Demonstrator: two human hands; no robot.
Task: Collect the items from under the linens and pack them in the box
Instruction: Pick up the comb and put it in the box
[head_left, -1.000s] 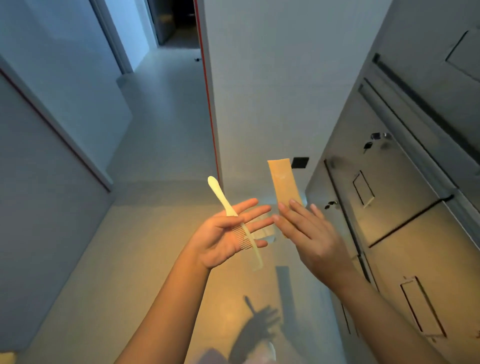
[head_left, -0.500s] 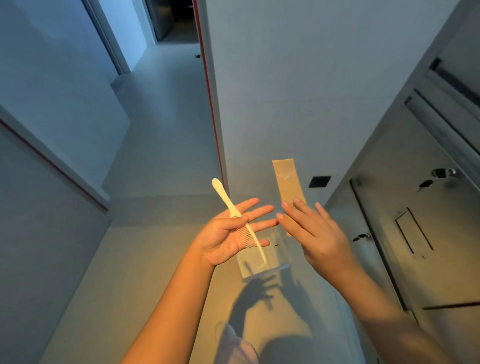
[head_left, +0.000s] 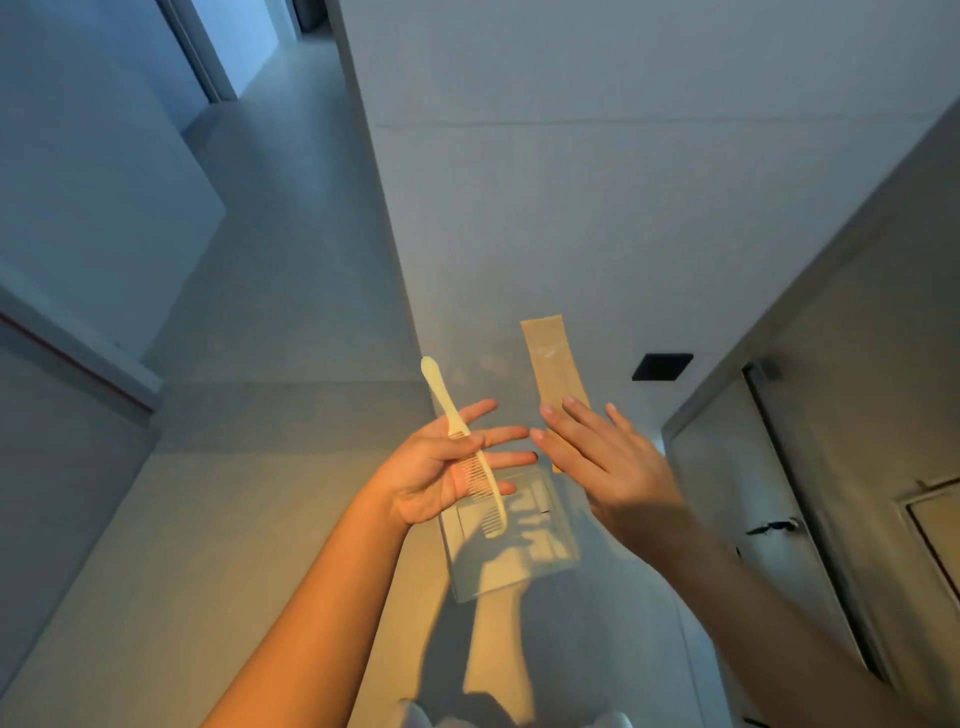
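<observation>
Left hand (head_left: 441, 475): palm up, fingers spread, thumb pinning a cream comb (head_left: 470, 457) across the palm.
Comb: handle points to 11 o'clock, toothed end hangs past the palm toward 5 o'clock.
Right hand (head_left: 605, 462): back toward the camera, fingers extended, holding a tan paper sleeve (head_left: 551, 364) behind them; the grip itself is hidden.
Sleeve: stands up toward 12 o'clock, just beside the comb at its 3 o'clock.
Floor (head_left: 234, 519): pale, warm-lit, hand shadows below.
Black wall plate (head_left: 662, 367): at 2 o'clock from the hands.
</observation>
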